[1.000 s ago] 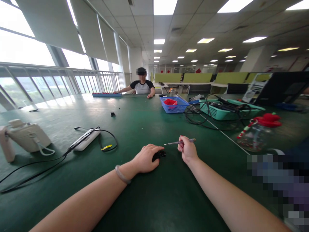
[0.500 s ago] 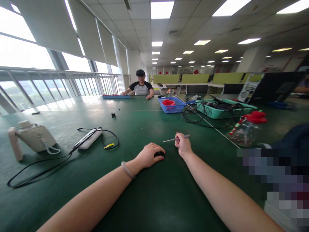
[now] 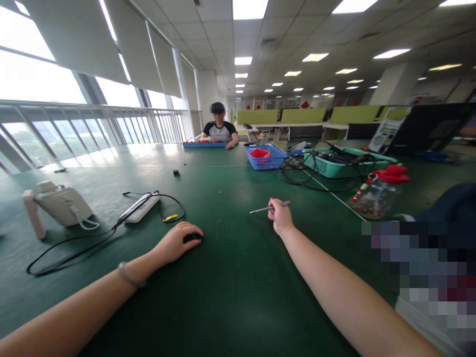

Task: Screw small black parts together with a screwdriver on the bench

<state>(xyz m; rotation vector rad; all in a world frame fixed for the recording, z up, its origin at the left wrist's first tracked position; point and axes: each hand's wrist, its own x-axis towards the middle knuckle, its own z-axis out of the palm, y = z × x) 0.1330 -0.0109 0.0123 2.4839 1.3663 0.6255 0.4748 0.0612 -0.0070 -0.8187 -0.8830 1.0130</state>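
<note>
My left hand [image 3: 180,241] is closed around a small black object [image 3: 192,237], resting low over the green tabletop. Most of that object is hidden under the fingers, so its kind does not show. To the right, my right hand [image 3: 279,216] grips a slim screwdriver [image 3: 260,210] in closed fingers. Its thin metal shaft points left, and the handle end sticks out past the hand on the right. The two hands are well apart, and the screwdriver tip does not touch the black object.
A white power bank [image 3: 142,208] with a black strap and a beige bottle [image 3: 61,204] are on the left. Farther off sit a small black block [image 3: 176,173], a blue basket [image 3: 266,161], a green basket [image 3: 329,169] with cables and a red-lidded jar [image 3: 379,196]. A person [image 3: 220,130] sits opposite.
My left hand has moved left with the black object, away from the screwdriver tip. My right hand stays nearly in place. Across the table, the person's blue tray has shifted right.
</note>
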